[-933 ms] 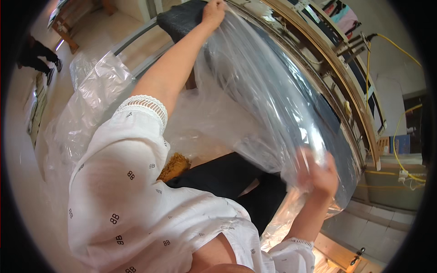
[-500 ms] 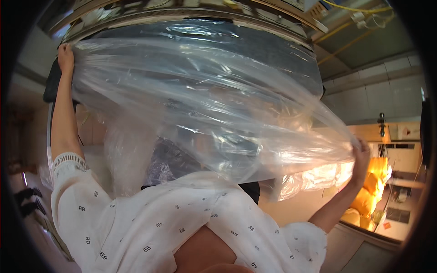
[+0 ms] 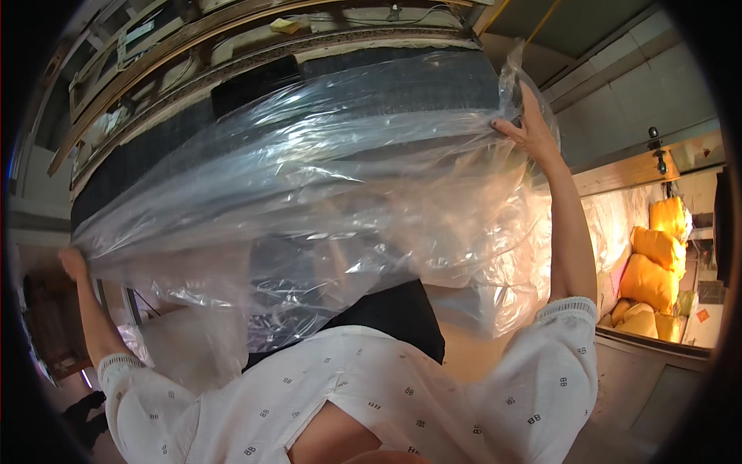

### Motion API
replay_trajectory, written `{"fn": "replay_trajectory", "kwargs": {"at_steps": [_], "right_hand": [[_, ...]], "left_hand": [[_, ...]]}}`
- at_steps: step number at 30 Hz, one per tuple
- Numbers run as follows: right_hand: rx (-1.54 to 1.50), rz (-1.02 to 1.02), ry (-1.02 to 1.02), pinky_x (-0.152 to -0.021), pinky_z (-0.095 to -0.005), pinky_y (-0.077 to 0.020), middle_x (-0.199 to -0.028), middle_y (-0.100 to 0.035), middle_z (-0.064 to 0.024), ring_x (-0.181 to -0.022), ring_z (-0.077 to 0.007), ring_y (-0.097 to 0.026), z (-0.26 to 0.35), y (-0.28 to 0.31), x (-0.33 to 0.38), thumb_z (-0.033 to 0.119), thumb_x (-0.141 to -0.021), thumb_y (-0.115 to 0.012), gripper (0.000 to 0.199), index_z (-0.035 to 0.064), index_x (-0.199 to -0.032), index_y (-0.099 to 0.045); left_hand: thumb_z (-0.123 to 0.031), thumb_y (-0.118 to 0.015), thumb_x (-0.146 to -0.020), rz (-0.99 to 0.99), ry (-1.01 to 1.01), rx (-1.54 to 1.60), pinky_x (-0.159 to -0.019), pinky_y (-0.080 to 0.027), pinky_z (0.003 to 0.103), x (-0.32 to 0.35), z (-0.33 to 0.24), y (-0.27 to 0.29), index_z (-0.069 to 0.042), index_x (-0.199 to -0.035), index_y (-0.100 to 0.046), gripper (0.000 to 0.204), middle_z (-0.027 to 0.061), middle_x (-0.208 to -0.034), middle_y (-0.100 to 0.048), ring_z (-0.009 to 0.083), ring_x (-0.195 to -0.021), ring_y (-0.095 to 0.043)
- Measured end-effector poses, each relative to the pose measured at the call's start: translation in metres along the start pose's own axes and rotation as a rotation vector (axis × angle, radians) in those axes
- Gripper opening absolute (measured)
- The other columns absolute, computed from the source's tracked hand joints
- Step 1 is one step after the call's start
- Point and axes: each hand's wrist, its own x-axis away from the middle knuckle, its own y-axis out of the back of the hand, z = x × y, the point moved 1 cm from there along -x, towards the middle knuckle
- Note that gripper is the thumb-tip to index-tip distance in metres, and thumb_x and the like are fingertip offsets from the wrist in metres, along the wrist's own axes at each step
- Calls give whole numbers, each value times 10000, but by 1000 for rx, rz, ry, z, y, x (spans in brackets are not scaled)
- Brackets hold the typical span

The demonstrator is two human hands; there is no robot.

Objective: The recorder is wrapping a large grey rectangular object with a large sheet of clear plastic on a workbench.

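A large clear plastic sheet point(image 3: 325, 174) stretches, wrinkled and shiny, between my two hands and over a dark padded surface point(image 3: 417, 81). On the left, my left hand point(image 3: 75, 264) is closed on one end of the sheet, where its folds gather. Up at the right corner of the surface, my right hand point(image 3: 533, 133) holds the other end, thumb and fingers apart with film bunched between them. A loose tip of plastic stands above those fingers. The sheet's lower part hangs in front of my body.
A small black piece point(image 3: 255, 85) lies at the far edge of the dark surface. Wooden rails point(image 3: 116, 131) and a yellow block point(image 3: 286, 26) are behind it. Yellow bundles point(image 3: 653, 274) are stacked at the right, and a black cloth point(image 3: 402, 317) lies by my waist.
My right hand has risen up and to the left with its end of the sheet. My left hand has come down and nearer, lowering the left end. The view has turned.
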Motion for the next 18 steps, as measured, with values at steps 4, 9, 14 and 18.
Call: {"fn": "replay_trajectory", "kwargs": {"at_steps": [4, 9, 14, 18], "right_hand": [[-351, 167, -141, -1079, -324, -188, -1394, -297, -230, -1318, -316, -261, -14, -42, -24, 373, -851, -564, 742, -52, -1364, -235], [-71, -115, -192, -1028, -384, -263, -1300, -369, -248, -1209, -383, -363, -58, -62, -58, 390, -899, -475, 620, -90, -1267, -342], [27, -272, -71, -737, -288, -423, -1100, -456, -95, -922, -211, -498, 2, -27, -76, 271, -814, -643, 406, 66, -1142, -520], [-239, 268, -115, -678, -222, -411, -894, -494, -16, -751, -111, -476, 2, -27, -62, 167, -778, -677, 215, 69, -954, -602]], "left_hand": [[-371, -393, -888, 234, 280, -131, -842, -440, 484, 1, 49, 31, -29, -1064, -565, 422, 222, -1132, -566, 410, -1043, -537], [-311, -371, -870, 214, 335, -122, -846, -439, 480, -7, 17, 17, -48, -1134, -520, 402, 189, -1148, -569, 398, -1044, -542], [-402, -374, -864, 231, 325, -134, -859, -437, 489, -14, 31, -2, -28, -1095, -558, 477, 200, -1140, -571, 414, -1055, -532], [-388, -397, -847, 194, 221, -112, -844, -427, 494, -35, 78, -6, -12, -1100, -556, 480, 226, -1128, -566, 416, -1050, -530]]}}
